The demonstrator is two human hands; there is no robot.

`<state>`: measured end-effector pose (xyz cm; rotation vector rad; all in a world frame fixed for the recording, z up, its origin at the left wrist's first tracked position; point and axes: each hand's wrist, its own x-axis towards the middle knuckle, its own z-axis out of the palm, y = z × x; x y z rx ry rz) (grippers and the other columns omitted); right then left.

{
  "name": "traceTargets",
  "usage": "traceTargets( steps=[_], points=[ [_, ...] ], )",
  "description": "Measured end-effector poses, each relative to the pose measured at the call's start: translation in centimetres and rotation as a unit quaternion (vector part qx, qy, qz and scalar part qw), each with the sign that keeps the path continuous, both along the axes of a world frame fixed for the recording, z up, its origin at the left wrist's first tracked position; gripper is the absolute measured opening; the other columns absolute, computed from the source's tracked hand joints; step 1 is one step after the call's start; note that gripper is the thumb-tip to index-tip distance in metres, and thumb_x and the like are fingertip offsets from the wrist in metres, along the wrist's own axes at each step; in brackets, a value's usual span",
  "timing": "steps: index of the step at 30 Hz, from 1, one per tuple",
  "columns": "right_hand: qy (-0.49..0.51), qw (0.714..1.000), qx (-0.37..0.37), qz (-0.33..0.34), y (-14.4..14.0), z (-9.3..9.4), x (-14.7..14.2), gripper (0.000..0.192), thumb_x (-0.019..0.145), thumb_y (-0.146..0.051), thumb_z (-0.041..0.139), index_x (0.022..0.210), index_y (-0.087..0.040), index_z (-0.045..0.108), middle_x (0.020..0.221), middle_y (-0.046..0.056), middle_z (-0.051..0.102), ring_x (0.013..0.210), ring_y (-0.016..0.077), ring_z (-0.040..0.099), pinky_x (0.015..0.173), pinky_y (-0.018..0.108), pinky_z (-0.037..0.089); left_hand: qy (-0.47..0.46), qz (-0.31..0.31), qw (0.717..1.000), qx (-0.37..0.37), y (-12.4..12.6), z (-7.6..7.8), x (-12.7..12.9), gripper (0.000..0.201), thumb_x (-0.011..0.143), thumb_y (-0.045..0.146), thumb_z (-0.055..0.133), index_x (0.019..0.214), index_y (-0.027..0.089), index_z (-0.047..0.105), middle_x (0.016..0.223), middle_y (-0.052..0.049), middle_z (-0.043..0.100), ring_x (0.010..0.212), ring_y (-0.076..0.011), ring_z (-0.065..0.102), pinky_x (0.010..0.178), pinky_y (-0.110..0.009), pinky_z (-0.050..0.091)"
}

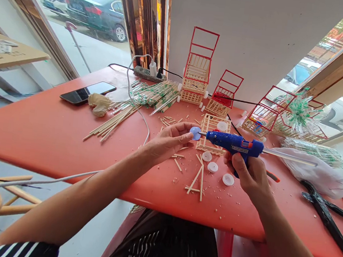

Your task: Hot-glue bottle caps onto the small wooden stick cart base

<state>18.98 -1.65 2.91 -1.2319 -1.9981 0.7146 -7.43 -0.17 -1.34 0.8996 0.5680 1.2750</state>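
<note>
Gluing step: the glue gun's nozzle meets a small disc held up over the bench.

The left hand point(170, 141) pinches the smooth, pale-blue round disc point(195, 133) in a narrow fingertip grip; the right hand point(248, 174) is wrapped round the blue plastic glue gun point(234, 144). Next likely calls for a steady squeeze. Just beyond the grip stands a pale stick cart point(212, 133); white discs point(213, 166) lie below.
</note>
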Motion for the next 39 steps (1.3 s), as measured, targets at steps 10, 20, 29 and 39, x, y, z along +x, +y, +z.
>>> traceTargets(
  steps=[10,20,29,39],
  points=[
    [-0.008,1.0,0.008,0.004,-0.02,-0.23,0.25,0.062,0.102,-0.073,0.049,0.086,-0.017,0.07,0.068,0.002,0.057,0.058,0.0135,0.046,0.054,0.031,0.031,-0.003,0.009,1.0,0.0,0.19,-0.26,0.01,0.046,0.07,0.042,0.1,0.107,0.022,0.08,0.103,-0.003,0.077,0.093,-0.0133,0.07,0.087,-0.027,0.056],
    [0.0,1.0,0.019,-0.012,-0.11,0.15,0.09,0.062,0.101,-0.074,0.05,0.082,-0.018,0.068,0.061,0.0,0.052,0.054,0.0122,0.043,0.051,0.031,0.029,0.014,0.004,0.999,0.033,0.18,-0.19,0.1,0.045,0.07,0.039,0.1,0.108,0.023,0.082,0.104,-0.003,0.078,0.093,-0.0119,0.069,0.086,-0.023,0.055],
    [-0.007,1.0,0.007,-0.011,-0.07,-0.24,0.38,0.06,0.101,-0.074,0.049,0.081,-0.019,0.066,0.069,0.003,0.058,0.058,0.0141,0.046,0.054,0.032,0.032,0.047,0.015,0.997,0.059,0.21,-0.33,0.03,0.045,0.071,0.035,0.099,0.11,0.021,0.081,0.108,-0.006,0.078,0.097,-0.0154,0.07,0.088,-0.026,0.054],
    [0.024,1.0,-0.001,-0.011,-0.35,0.46,-0.13,0.064,0.099,-0.077,0.05,0.083,-0.018,0.07,0.062,0.0,0.051,0.059,0.0148,0.047,0.055,0.031,0.032,0.021,0.035,0.998,0.053,0.28,-0.27,0.11,0.045,0.069,0.036,0.101,0.107,0.022,0.083,0.103,-0.004,0.078,0.095,-0.0142,0.068,0.089,-0.026,0.052]
  ],
)
